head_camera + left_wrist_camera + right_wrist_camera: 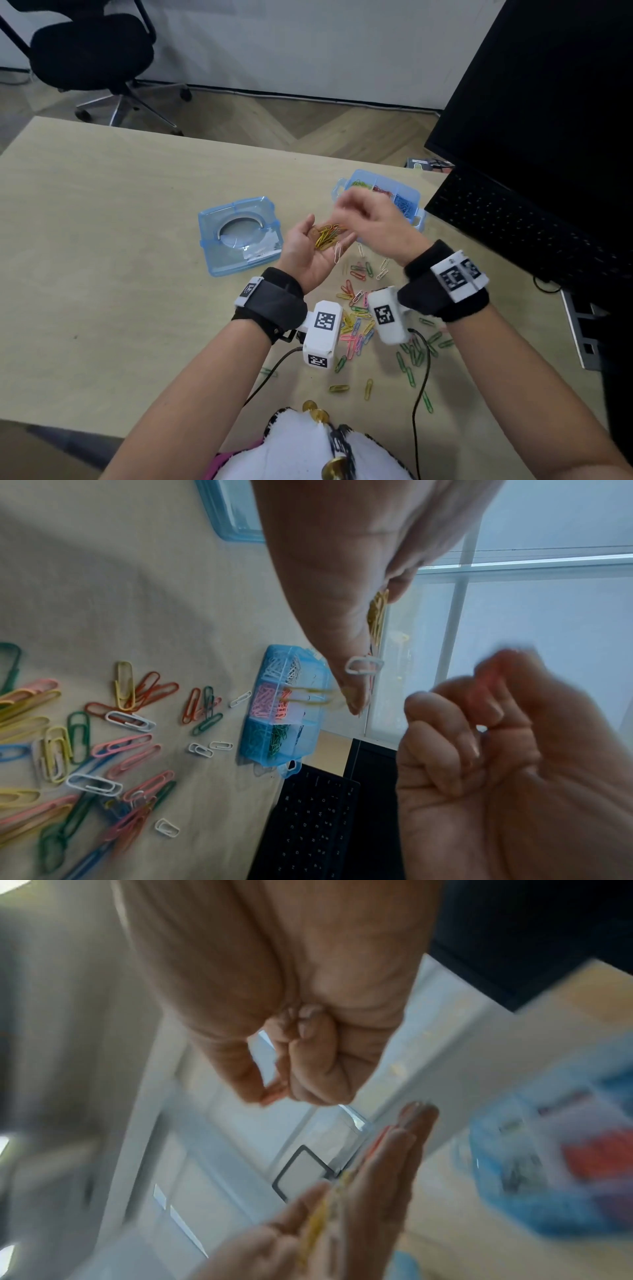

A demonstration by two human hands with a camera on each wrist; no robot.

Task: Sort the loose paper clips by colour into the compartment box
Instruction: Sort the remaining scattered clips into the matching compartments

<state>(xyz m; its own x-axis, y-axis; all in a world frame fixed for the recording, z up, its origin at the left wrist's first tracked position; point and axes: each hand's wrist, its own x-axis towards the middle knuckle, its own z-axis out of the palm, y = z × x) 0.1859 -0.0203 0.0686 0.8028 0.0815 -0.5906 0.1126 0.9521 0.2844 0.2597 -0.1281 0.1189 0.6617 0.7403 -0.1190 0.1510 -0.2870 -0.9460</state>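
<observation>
Smooth pale desk (102,205), glossy looped wire clips (356,325).

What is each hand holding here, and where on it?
Left hand, palm up, cups a bunch of mostly yellow clips on its palm. Right hand pinches something pinkish at its fingertips; blur hides where.

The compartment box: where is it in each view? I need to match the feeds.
Head: compartment box right of centre, beyond the right hand.
Left wrist: lower centre, beside the keyboard.
Right wrist: blurred, right edge.
Shared landmark: the left hand with yellow clips.
</observation>
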